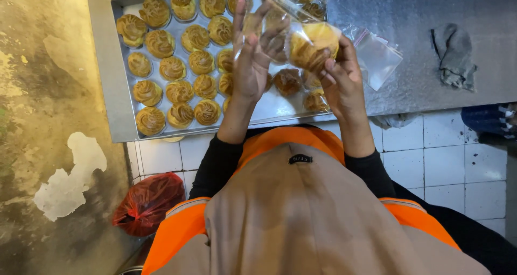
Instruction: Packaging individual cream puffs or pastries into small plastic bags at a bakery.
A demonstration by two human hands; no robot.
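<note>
Nearest, a red plastic bag [148, 202] lies on the white tiled floor [441, 162], low on the left. Above the metal table, the left hand [250, 60] pinches one edge of a clear plastic bag [280, 22], fingers stretched upward. The right hand [339, 76] closes around a golden swirled pastry [312, 46] inside that bag. Beneath both hands sits a steel baking tray [121, 65] filled with rows of similar pastries. Farther right, empty clear bags [377, 57] and a grey cloth [455, 57] lie on the table.
</note>
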